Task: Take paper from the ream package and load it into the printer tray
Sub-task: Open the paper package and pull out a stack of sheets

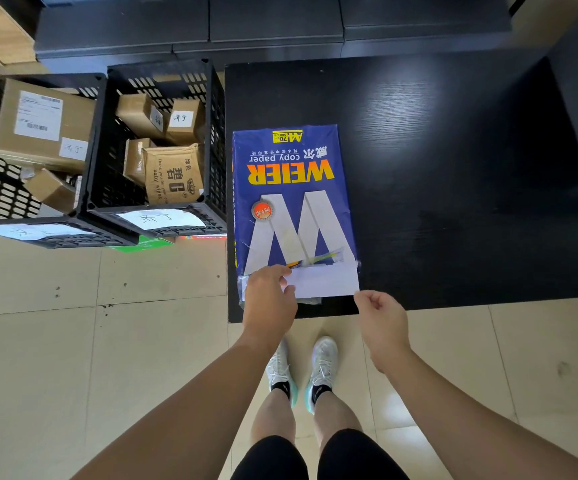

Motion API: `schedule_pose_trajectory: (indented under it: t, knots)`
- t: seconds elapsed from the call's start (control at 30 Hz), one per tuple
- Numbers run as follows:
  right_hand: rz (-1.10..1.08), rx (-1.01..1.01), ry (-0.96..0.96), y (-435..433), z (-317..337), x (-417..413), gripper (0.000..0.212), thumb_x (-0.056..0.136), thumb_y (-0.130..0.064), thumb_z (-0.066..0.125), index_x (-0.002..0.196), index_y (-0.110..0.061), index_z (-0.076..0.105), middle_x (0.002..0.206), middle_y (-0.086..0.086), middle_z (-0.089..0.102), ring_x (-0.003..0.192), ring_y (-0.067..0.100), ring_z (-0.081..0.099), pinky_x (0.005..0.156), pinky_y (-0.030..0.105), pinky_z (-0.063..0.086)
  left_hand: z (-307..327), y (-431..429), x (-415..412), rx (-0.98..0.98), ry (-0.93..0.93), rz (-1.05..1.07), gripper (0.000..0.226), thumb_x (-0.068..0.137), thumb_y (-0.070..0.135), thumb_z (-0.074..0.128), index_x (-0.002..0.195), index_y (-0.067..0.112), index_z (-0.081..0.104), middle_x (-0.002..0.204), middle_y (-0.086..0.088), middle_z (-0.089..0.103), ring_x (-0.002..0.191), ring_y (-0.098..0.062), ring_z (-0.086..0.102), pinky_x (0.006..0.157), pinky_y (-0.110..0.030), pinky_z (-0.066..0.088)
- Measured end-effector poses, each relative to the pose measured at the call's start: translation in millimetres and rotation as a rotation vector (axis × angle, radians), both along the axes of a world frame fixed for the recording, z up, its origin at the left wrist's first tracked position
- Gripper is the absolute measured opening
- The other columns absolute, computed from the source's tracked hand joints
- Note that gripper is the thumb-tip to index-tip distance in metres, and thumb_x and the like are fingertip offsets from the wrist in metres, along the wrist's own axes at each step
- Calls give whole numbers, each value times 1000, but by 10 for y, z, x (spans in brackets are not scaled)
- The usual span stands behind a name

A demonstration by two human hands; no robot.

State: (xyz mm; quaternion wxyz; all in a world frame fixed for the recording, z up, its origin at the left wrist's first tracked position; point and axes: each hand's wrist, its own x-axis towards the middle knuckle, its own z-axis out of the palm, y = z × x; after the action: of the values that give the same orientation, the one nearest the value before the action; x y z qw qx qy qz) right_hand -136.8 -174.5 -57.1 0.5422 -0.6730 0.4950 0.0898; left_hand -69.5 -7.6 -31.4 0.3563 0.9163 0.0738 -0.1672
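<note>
A blue ream package (pixel 291 199) marked WEIER copy paper lies flat on a black table (pixel 453 174), its torn-open end toward me. White paper (pixel 325 280) shows at that near end. My left hand (pixel 268 294) rests on the near left corner of the package, thumb and fingers pinching the edge of the white sheets. My right hand (pixel 381 322) hovers just off the near right corner of the paper, fingers curled, holding nothing. No printer tray is in view.
Two black plastic crates (pixel 93 161) full of cardboard boxes stand on the floor to the left of the table. Dark cabinets (pixel 273 26) run along the far wall. My feet stand on beige floor tiles (pixel 107 358) at the table's near edge.
</note>
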Motion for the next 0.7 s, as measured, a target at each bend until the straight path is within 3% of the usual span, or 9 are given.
schedule_pose_trajectory:
  t: [0.1,0.2,0.37,0.5,0.6,0.7]
  knots:
    - [-23,43,-26,-86,4,64,25,86,-41,68,101,-21,71,96,-5,71,90,15,66,80,31,51,-5,2,-22,-3,6,11,29,89,5,65,118,9,68,104,-6,70,102,-20,63,89,-18,39]
    - [46,35,-20,-146,-24,248,25,82,-45,71,97,-26,73,93,-4,73,89,15,67,86,37,55,-17,-4,-31,-1,10,21,29,90,5,64,118,10,68,105,-6,70,102,-19,63,88,-18,39]
    - [147,52,-11,-188,-49,342,16,88,-27,71,99,-15,72,78,0,70,62,12,60,70,32,54,-38,-20,-63,-9,-13,45,28,89,4,65,116,8,69,104,-7,71,100,-19,63,85,-17,37]
    - [229,68,8,-239,-105,76,15,90,-26,68,94,-12,72,79,3,68,66,16,56,68,31,49,-82,-15,-133,-14,-46,48,28,87,5,68,115,7,69,102,-7,71,89,-14,58,83,-16,36]
    - [267,124,39,-290,-108,-185,13,91,-27,68,91,-14,71,90,4,72,73,18,58,75,34,51,-113,17,-229,-6,-48,54,27,86,5,69,113,8,69,102,-6,70,87,-11,54,81,-17,36]
    - [277,200,43,-309,-55,-205,22,86,-36,71,95,-16,73,92,6,75,81,24,65,90,47,58,-128,111,-348,10,-75,114,29,84,7,71,113,10,70,100,-6,69,87,-11,53,81,-20,38]
